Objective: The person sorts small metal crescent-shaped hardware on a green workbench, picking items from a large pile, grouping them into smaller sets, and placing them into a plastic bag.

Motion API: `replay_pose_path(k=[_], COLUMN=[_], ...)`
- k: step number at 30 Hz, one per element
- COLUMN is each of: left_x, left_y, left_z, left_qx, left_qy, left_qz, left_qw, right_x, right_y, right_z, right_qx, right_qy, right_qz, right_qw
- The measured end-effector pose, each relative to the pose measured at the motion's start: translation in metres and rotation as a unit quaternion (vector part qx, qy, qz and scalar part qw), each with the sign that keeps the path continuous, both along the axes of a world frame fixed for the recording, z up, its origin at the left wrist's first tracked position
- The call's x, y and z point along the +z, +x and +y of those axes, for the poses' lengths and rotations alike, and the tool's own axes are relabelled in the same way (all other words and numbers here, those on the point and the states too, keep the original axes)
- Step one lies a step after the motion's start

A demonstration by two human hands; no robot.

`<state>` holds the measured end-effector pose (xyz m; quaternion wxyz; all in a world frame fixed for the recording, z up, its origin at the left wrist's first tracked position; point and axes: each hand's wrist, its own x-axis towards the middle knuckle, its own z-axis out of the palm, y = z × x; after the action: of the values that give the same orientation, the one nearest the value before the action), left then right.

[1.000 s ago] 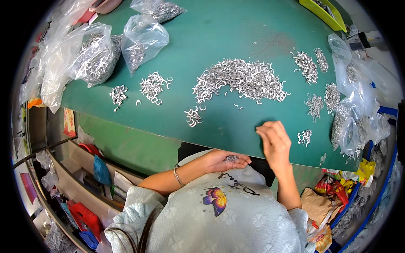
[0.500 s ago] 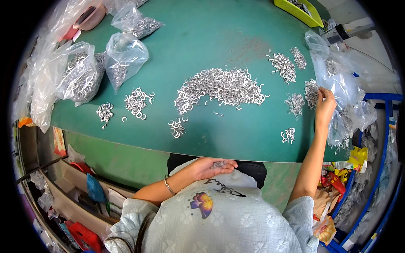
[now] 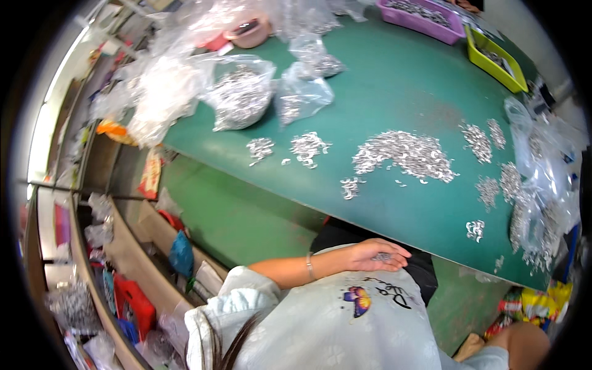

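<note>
My left hand (image 3: 379, 254) lies palm up over my lap, cupped around a few small silver metal pieces (image 3: 383, 256). My right hand (image 3: 470, 347) is down at the lower right, below the table edge, beside my bent right arm (image 3: 524, 345); its fingers are too blurred and hidden to read. On the green table (image 3: 296, 169) lies a large heap of small crescent-shaped metal pieces (image 3: 404, 154). Smaller piles stand around it, among them a curved-piece pile (image 3: 309, 147) to the left and a fine-piece pile (image 3: 487, 191) to the right.
Clear plastic bags of metal pieces (image 3: 240, 95) stand at the table's left, and more bags (image 3: 546, 179) at its right edge. A purple tray (image 3: 425, 21) and a yellow-green tray (image 3: 496, 58) sit at the back right. Shelves (image 3: 114, 237) run along the left.
The view has turned left, so the table appears farther right. My right hand has left the small pile at the table's right and dropped below the edge. My left hand still cups its pieces.
</note>
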<state>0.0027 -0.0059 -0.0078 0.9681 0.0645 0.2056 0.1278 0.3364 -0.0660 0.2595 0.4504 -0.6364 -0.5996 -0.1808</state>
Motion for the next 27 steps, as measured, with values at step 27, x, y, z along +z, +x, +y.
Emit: replay_pose_path(k=[27], left_x=[0.028], left_y=[0.005], left_z=[-0.032], left_qx=[0.020], left_qy=[0.062], left_qz=[0.012], left_qw=[0.998], right_x=[-0.195], right_y=[-0.106], right_z=[-0.029], right_qx=[0.221], right_qy=[-0.352], right_qz=[0.248], right_qw=[0.875])
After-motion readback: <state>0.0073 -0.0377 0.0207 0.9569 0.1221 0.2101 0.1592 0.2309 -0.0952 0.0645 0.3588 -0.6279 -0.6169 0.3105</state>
